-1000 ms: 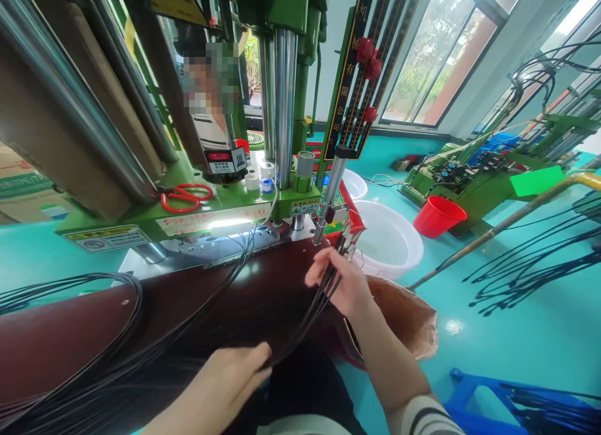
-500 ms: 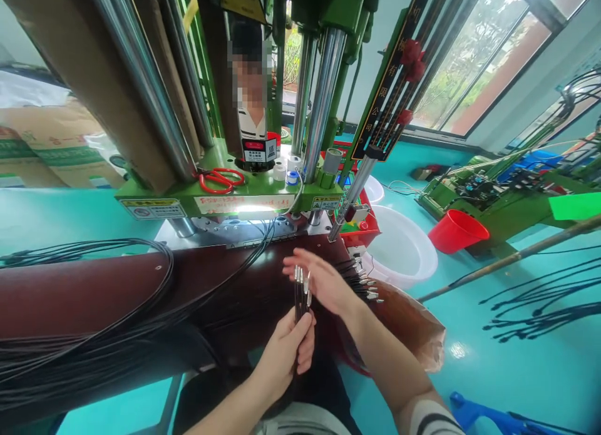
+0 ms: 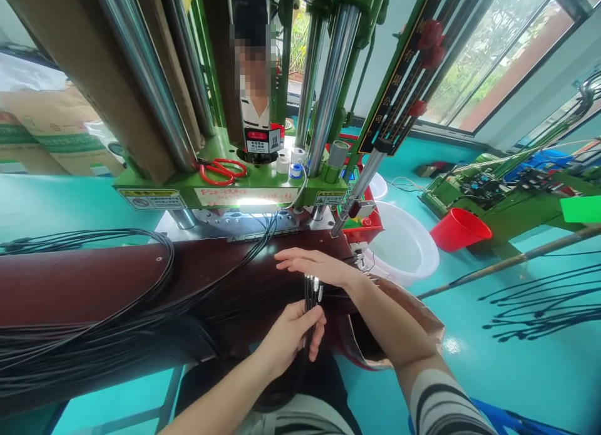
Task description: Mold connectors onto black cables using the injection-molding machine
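Note:
My left hand (image 3: 291, 335) is closed around a small bundle of thin black cables (image 3: 310, 294), held upright with their metal-tipped ends pointing up. My right hand (image 3: 312, 266) lies flat with fingers spread, just above and behind those cable tips, over the dark brown table top (image 3: 94, 285). A thick sheaf of black cables (image 3: 94, 341) runs across the table from the left toward my left hand. Behind the table stands the green press machine (image 3: 235, 184) with chrome columns.
Red-handled scissors (image 3: 220, 169) and small tape rolls (image 3: 288, 163) lie on the machine's green deck. A person stands behind the machine. White basins (image 3: 408, 247), a red bucket (image 3: 457, 228) and a brown paper bag (image 3: 413, 316) sit on the teal floor at right, with loose cables farther right.
My left hand moved from low on the cables up to grip the bundle near its tips. My right hand let go of the cable ends and now lies flat over the table.

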`<state>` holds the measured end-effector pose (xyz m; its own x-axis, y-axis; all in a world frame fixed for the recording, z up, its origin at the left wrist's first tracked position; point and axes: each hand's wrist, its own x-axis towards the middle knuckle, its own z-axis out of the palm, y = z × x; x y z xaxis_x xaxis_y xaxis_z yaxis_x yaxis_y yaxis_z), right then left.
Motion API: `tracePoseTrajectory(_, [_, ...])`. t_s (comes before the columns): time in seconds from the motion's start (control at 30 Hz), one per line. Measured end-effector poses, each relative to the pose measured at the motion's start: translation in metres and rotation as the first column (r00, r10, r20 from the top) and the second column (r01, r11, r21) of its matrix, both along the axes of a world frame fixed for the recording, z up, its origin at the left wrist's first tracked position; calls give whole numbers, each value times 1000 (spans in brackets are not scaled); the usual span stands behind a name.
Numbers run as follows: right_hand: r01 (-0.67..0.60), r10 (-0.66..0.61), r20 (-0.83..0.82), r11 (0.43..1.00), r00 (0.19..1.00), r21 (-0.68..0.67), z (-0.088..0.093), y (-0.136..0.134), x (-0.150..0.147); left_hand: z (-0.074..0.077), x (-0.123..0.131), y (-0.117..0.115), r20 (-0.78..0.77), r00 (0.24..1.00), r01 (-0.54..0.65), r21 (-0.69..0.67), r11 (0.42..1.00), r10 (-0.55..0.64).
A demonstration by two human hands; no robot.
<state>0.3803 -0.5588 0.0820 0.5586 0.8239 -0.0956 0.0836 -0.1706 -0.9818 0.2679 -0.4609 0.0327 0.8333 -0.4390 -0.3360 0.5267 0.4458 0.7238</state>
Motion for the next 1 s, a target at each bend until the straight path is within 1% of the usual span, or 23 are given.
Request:
tracePoseTrajectory(0.07, [46,-43,-86,999,995,29,-7,1,1,2,1,1,2,1000,31,10,999,-31])
tracePoseTrajectory(0.1, [71,-63,-139,996,988,53,-10,0,1,3,3,1,-5,1000,25,15,1000,-25])
tracePoseTrajectory(0.17, [153,-117,-233,978,965,143,-13,-3,1,4,6,1,-14,1000,-28,20,999,28])
tracePoseTrajectory(0.23, [270,-208,-265,936,942,225,-12,-9,-1,7,13,1,9,995,-95,33,995,95])
tracePoseTrajectory(0.27, [313,-256,-246,921,935,231,-11,-14,-4,9,17,2,31,992,-124,42,991,123])
tracePoseTrajectory(0.33, [360,-332,-169,916,928,177,-7,-24,-10,16,28,3,95,985,-152,66,986,146])
tracePoseTrajectory(0.4, [410,-402,-83,902,912,136,1,-34,-18,27,40,4,181,978,-126,101,987,107])
tracePoseTrajectory(0.43, [459,-458,-42,875,888,156,5,-39,-22,34,47,2,226,972,-99,120,988,70])
tracePoseTrajectory(0.47, [518,-529,-1,831,849,201,9,-44,-25,41,53,1,268,963,-70,140,988,31])
tracePoseTrajectory(0.5, [575,-603,36,775,797,261,13,-48,-27,48,59,-2,305,952,-45,162,986,-7])
tracePoseTrajectory(0.6, [681,-776,82,594,626,428,22,-63,-29,68,75,-14,380,920,4,225,974,-92])
tracePoseTrajectory(0.7, [724,-877,8,402,480,560,26,-79,-28,85,86,-26,416,881,93,311,946,-224])
tracePoseTrajectory(0.73, [728,-897,-22,344,442,593,26,-83,-28,89,88,-29,417,866,132,342,931,-276])
tracePoseTrajectory(0.77, [727,-907,-42,307,419,615,26,-87,-28,92,90,-31,416,850,170,366,915,-324])
tracePoseTrajectory(0.8, [724,-911,-50,290,409,626,26,-91,-28,93,90,-32,417,834,200,381,902,-361])
tracePoseTrajectory(0.83, [723,-911,-45,294,410,625,27,-93,-29,94,90,-33,419,821,223,390,894,-388])
tracePoseTrajectory(0.87, [723,-907,-31,314,421,615,28,-95,-29,93,89,-33,422,812,235,394,888,-402])
tracePoseTrajectory(0.93, [723,-882,-11,379,471,578,32,-97,-29,87,86,-33,424,810,241,391,889,-406])
tracePoseTrajectory(1.0, [705,-844,-9,442,536,555,40,-99,-27,78,80,-33,389,833,251,367,896,-393])
